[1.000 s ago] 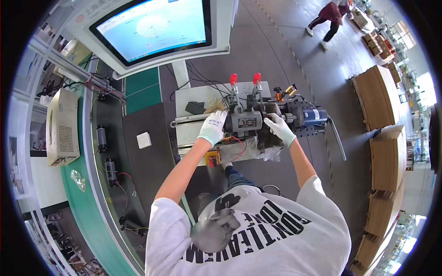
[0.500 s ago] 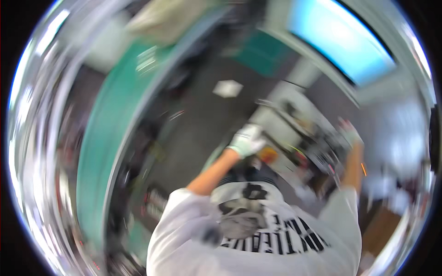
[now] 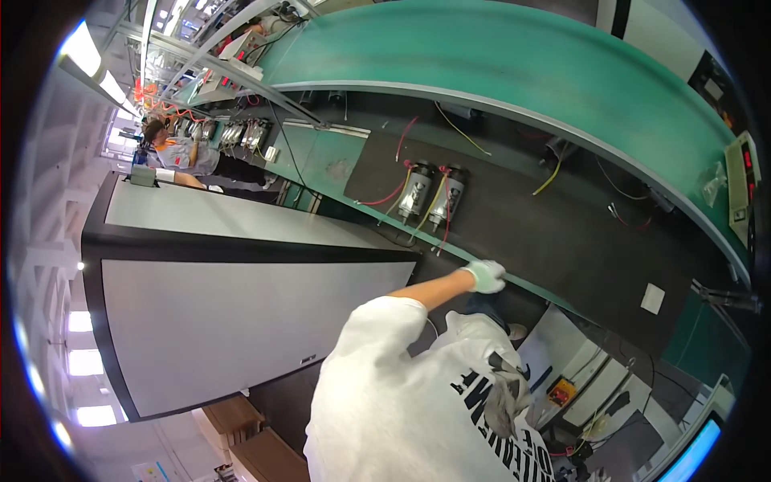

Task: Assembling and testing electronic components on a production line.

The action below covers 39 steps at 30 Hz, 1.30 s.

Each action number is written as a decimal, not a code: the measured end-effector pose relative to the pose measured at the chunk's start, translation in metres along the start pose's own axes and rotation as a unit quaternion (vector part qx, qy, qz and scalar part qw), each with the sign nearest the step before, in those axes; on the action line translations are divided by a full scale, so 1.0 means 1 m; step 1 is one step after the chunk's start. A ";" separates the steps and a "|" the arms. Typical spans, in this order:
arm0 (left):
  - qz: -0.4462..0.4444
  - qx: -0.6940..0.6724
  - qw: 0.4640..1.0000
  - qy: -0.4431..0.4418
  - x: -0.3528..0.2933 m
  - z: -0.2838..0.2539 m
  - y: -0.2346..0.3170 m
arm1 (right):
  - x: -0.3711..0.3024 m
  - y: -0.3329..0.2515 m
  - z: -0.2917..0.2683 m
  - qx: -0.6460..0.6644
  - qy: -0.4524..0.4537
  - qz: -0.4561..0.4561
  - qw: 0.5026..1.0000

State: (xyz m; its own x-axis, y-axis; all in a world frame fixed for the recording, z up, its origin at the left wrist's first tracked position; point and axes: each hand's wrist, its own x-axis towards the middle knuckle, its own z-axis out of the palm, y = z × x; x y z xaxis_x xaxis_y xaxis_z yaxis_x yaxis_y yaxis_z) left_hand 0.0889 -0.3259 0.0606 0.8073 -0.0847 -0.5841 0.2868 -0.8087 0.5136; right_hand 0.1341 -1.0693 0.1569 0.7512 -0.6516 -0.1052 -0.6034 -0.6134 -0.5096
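My left hand (image 3: 487, 276), in a white and pale-green glove, hangs over the green front edge of a workbench (image 3: 546, 296). Its fingers look curled in, and nothing shows in them. Beyond it, on the bench's dark mat (image 3: 538, 233), lie two silver cylindrical motors side by side, a left one (image 3: 416, 191) and a right one (image 3: 448, 195). Red and yellow-green wires trail from both. The hand is apart from them. My right hand is out of view.
A curved green conveyor belt (image 3: 498, 52) runs behind the bench. A large grey cabinet (image 3: 241, 321) stands at the left. A white card (image 3: 653, 298) lies on the mat's right. A lit screen (image 3: 695, 454) sits lower right. Another person (image 3: 189, 157) stands far left.
My view has swung round: the screen has shifted to the lower right, and the motors and cabinet now show clearly. My right hand has gone out of view.
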 end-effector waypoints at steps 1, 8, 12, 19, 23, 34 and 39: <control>0.044 0.005 0.998 -0.038 0.018 0.010 0.016 | -0.009 0.003 -0.007 0.006 0.006 -0.002 1.000; 0.323 0.027 0.925 -0.199 0.080 0.059 0.173 | -0.162 -0.064 -0.085 0.167 0.060 -0.025 0.984; 0.406 -0.066 0.878 -0.244 0.079 0.099 0.225 | -0.292 -0.176 -0.079 0.137 0.031 -0.077 0.987; 0.469 -0.003 0.804 -0.366 -0.042 0.297 0.309 | -0.466 -0.146 -0.088 0.293 0.100 0.110 0.944; 0.313 0.032 0.854 -0.414 -0.063 0.359 0.329 | -0.465 -0.118 -0.050 0.341 0.148 0.173 0.912; 0.395 0.015 0.793 -0.463 -0.030 0.254 0.277 | -0.377 0.004 0.085 0.425 0.014 0.350 0.835; 0.385 0.026 0.880 -0.279 -0.002 0.159 0.197 | -0.360 -0.038 0.141 0.479 -0.233 0.258 0.806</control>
State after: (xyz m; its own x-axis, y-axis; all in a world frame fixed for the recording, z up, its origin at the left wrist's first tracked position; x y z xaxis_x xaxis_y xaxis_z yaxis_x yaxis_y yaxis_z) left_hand 0.0618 -0.5774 0.0629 0.3693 -0.8791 -0.3013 -0.2686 -0.4114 0.8710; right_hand -0.0754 -0.7484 0.0939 0.6202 -0.3342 -0.7097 -0.5524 0.4563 -0.6976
